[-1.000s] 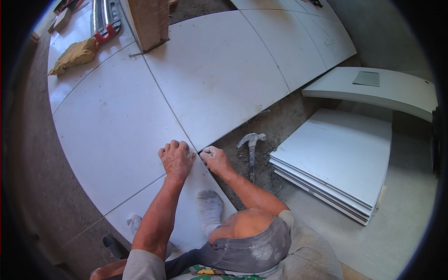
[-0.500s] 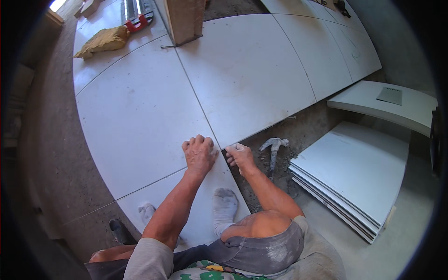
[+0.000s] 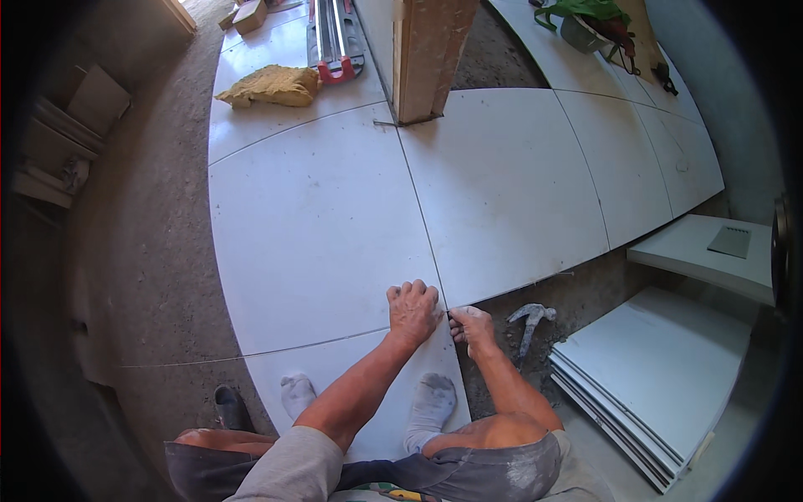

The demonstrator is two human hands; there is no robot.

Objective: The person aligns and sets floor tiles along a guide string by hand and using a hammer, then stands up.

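Note:
My left hand [image 3: 412,311] rests palm down on a large white floor tile [image 3: 322,259], fingers bent and slightly apart, close to the joint with the neighbouring tile [image 3: 510,192]. Just right of it, my right hand [image 3: 473,326] is closed in a pinch at the tile corner where the joints meet. Whatever may be between its fingertips is too small to make out. Both my socked feet stand on the nearest tile [image 3: 355,368]. To the right of my right hand, a claw hammer [image 3: 529,322] lies on bare, rough ground beside the tile edge.
A stack of white tiles [image 3: 652,351] stands at the right, below a white slab bearing a notepad [image 3: 730,241]. Ahead rises a wooden post [image 3: 431,63]. Yellow foam [image 3: 272,85] and a tile cutter [image 3: 336,50] lie far left. A dark shoe [image 3: 232,407] sits near left.
The view has swung, so everything sits farther right and lower, and a green bag now shows at the far right. My hands keep their places at the tile joint.

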